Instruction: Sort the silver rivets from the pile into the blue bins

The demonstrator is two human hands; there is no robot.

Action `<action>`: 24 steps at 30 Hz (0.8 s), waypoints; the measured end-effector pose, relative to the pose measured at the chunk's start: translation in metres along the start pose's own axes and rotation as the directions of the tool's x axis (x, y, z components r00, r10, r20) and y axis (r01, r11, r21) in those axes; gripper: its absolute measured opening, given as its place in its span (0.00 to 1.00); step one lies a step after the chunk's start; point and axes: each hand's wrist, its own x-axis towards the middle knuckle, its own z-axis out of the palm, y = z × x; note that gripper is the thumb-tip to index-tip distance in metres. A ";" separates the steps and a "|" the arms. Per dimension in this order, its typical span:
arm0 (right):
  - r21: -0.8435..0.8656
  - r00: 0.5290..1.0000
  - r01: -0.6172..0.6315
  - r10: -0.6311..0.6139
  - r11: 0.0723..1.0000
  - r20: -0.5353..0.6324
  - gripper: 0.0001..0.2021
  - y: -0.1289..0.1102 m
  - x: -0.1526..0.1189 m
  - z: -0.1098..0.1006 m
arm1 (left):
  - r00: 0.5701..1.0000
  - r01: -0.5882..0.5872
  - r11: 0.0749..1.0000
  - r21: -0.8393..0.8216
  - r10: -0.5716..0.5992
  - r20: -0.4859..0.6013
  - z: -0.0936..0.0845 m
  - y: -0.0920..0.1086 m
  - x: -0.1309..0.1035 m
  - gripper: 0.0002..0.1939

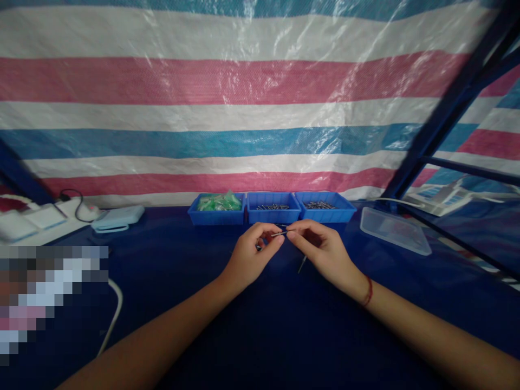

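My left hand (254, 252) and my right hand (323, 249) meet in front of the blue bins. A slim metal pin (279, 234) spans the gap between them, its ends pinched by the fingertips of both hands. Something small and metallic shows under the curled fingers of my left hand, too hidden to name. Below my right hand, a second thin metal pin (301, 264) points down toward the table; I cannot tell if the hand holds it. Another dark, thin piece lies just behind the fingertips.
Three blue bins stand in a row: one with green plastic bags (219, 202), a middle bin (273, 215) and a right bin (325, 215) with metal pins. A clear plastic lid (394, 230) lies right. A power strip (52, 219) and light-blue case (117, 218) sit left.
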 end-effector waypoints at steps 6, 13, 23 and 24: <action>-0.148 0.983 0.082 -0.056 0.986 0.173 0.10 0.002 0.001 0.000 | 0.990 -0.111 0.982 0.155 0.123 -0.075 -0.004 0.003 -0.001 0.05; -0.360 0.952 -0.111 -0.006 0.927 -0.307 0.17 0.031 0.032 -0.042 | 0.982 -0.161 0.936 0.312 0.184 -0.046 -0.001 0.004 -0.004 0.12; -0.634 0.956 -0.118 -0.085 0.764 -0.280 0.21 0.044 0.038 -0.060 | 0.985 -0.167 0.611 0.774 0.078 0.152 -0.012 -0.001 -0.004 0.10; -0.638 0.967 -0.067 -0.106 0.767 -0.230 0.20 0.040 0.036 -0.055 | 0.986 -0.160 0.607 0.779 0.058 0.157 -0.013 -0.002 -0.004 0.09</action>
